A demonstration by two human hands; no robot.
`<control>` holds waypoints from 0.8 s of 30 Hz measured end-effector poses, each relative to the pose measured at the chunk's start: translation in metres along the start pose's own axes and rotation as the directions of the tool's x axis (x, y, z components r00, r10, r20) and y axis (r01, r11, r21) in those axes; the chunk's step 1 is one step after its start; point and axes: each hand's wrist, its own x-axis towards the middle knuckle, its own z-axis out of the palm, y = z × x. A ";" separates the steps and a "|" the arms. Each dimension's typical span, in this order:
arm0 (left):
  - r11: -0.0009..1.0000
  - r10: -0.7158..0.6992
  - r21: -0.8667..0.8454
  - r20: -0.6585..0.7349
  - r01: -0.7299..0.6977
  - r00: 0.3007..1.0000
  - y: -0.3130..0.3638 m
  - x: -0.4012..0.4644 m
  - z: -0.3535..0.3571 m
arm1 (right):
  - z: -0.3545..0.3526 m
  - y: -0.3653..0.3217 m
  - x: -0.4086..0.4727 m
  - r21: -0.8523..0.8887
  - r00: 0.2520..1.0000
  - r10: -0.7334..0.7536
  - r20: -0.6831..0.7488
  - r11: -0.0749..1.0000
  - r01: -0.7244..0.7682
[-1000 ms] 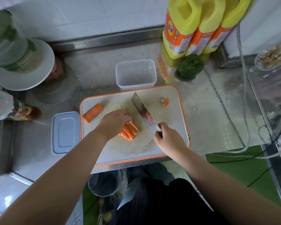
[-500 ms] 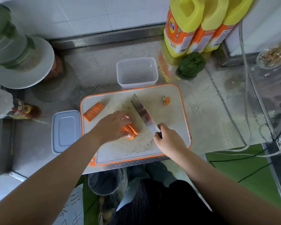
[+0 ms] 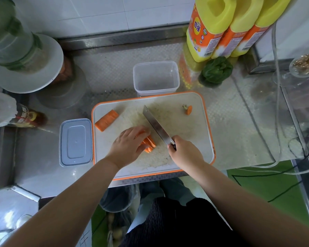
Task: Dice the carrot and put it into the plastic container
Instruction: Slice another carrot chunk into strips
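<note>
A person is standing at a steel counter [image 3: 239, 132], working over a white cutting board with an orange rim [image 3: 191, 132]. The left hand [image 3: 128, 146] is lying over a bundle of carrot strips [image 3: 149, 143] near the middle of the board, its fingers bending down onto them and covering most of the pile. The right hand [image 3: 185, 150] is wrapping its fingers round the handle of a cleaver [image 3: 156, 126], whose blade is running up and to the left just beside the strips, its edge appearing to sit on the board. An uncut carrot chunk [image 3: 106, 120] is lying at the board's far left corner, well apart from the strips, and the trimmed carrot top [image 3: 188, 109] is sitting at the far right. The clear plastic container [image 3: 156, 78] is standing open, touching the board's far edge. Its lid [image 3: 75, 142] is lying flat on the counter just left of the board. Three yellow bottles [image 3: 221, 27] are lining the far wall, a leafy green vegetable [image 3: 215, 71] sitting at their foot.
</note>
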 end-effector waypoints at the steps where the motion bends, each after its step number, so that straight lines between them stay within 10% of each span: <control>1: 1.000 -0.027 -0.014 0.001 0.027 1.000 0.001 0.003 -0.001 | 0.000 0.000 0.000 0.002 1.000 0.002 -0.001 1.000 -0.002; 15: 0.985 0.049 0.139 0.334 -0.100 0.941 -0.002 0.059 -0.034 | -0.005 0.007 -0.003 0.071 0.996 0.090 -0.016 0.994 -0.088; 24: 0.965 0.241 0.097 0.020 -0.242 0.970 0.010 0.051 -0.023 | -0.002 0.012 0.001 0.075 0.995 0.099 -0.033 0.993 -0.096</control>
